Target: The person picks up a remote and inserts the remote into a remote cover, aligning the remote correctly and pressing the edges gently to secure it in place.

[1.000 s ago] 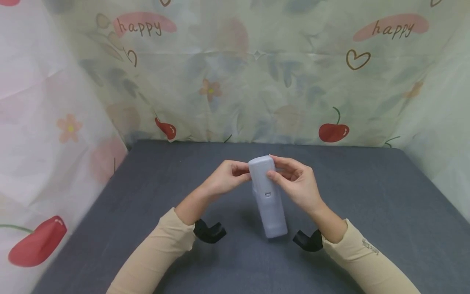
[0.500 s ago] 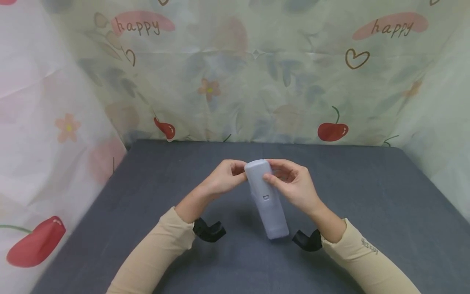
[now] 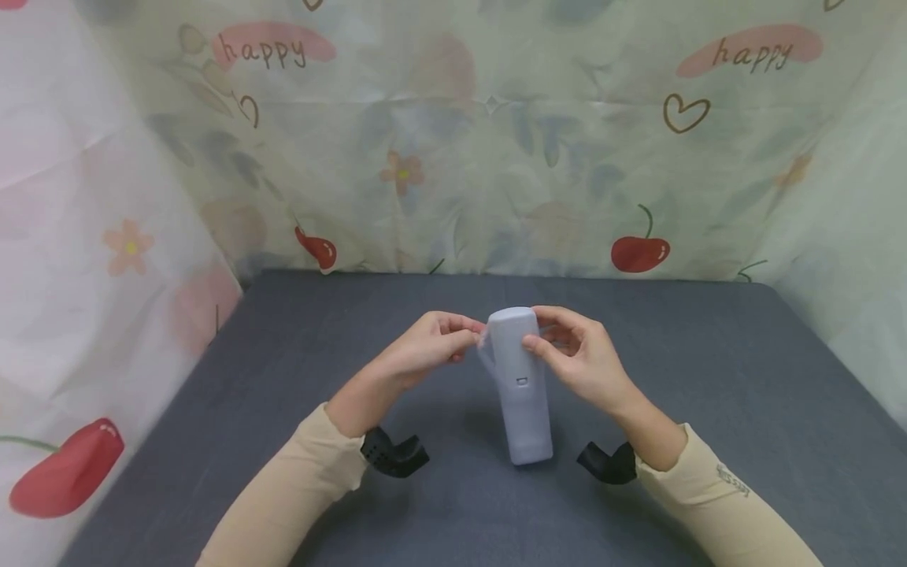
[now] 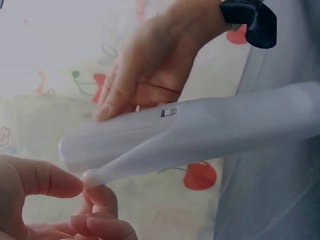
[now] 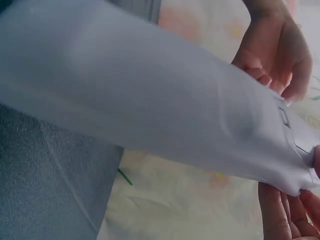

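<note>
A long pale remote control (image 3: 513, 339), its back with a small catch facing the head camera, is held upright with a slight tilt over the table. A translucent pale sleeve (image 4: 235, 120) covers its lower part. My right hand (image 3: 584, 358) grips the upper end, with the thumb on the back and the fingers round the far side. Beside it on the left, my left hand (image 3: 428, 346) pinches the sleeve's lip between thumb and forefinger. In the left wrist view that lip stands stretched away from the remote's bare end. The sleeve fills much of the right wrist view.
A dark grey cloth covers the table (image 3: 673, 378). Printed curtains (image 3: 468, 181) stand along its back and both sides. Black wrist mounts (image 3: 397, 455) hang under both forearms, close to the tabletop.
The remote control has shifted slightly right and stands straighter after leaning left. My left hand has drawn the sleeve's lip outward to the left, so a stretched flap now shows there.
</note>
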Available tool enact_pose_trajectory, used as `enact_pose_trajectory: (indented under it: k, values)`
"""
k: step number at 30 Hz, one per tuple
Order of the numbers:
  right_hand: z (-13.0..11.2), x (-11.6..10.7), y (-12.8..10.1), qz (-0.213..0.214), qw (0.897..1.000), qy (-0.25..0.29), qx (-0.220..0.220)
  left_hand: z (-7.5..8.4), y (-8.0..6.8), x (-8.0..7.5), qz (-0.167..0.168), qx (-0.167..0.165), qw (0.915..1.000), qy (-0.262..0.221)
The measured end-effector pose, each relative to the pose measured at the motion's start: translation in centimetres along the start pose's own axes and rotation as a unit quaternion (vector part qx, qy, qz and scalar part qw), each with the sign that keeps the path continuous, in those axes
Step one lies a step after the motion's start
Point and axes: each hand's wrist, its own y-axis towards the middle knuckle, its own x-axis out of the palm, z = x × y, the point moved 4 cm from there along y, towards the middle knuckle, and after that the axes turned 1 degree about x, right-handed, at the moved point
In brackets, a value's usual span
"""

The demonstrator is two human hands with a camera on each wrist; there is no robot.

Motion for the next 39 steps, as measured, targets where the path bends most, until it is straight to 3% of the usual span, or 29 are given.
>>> enact_pose_trajectory:
  k: [5,11,19,23,26,33,36,39]
  values:
    - [0.0,-0.2,0.1,-0.001,1.000,0.014,0.002,0.4,-0.1,0.3,0.010,-0.007,0.9999,-0.004]
    - [0.1,0.0,0.1,-0.024,1.000,0.000,0.006,0.2,0.0,0.1,0.040,0.008,0.9990,0.017]
    - [-0.2,0.5,0.3,-0.071,0.997,-0.038,-0.015,0.7,0.2,0.1,0.139,0.033,0.9890,-0.039]
    - [-0.7,0.6,0.5,-0.069,0.996,-0.045,-0.030,1.3,0.0,0.3,0.184,0.079,0.9782,-0.053]
    - [-0.9,0.7,0.6,-0.062,0.996,-0.055,-0.026,1.6,-0.4,0.5,0.218,0.128,0.9673,-0.023]
    - [-0.8,1.2,0.6,-0.037,0.997,-0.067,0.003,2.1,-1.7,1.4,0.283,0.241,0.9248,0.082]
    - [-0.7,1.4,0.5,-0.017,0.997,-0.070,-0.001,2.2,-2.0,1.7,0.296,0.262,0.9126,0.103]
    - [-0.7,1.6,0.6,0.002,0.997,-0.075,-0.007,2.3,-2.1,1.9,0.308,0.263,0.9081,0.108]
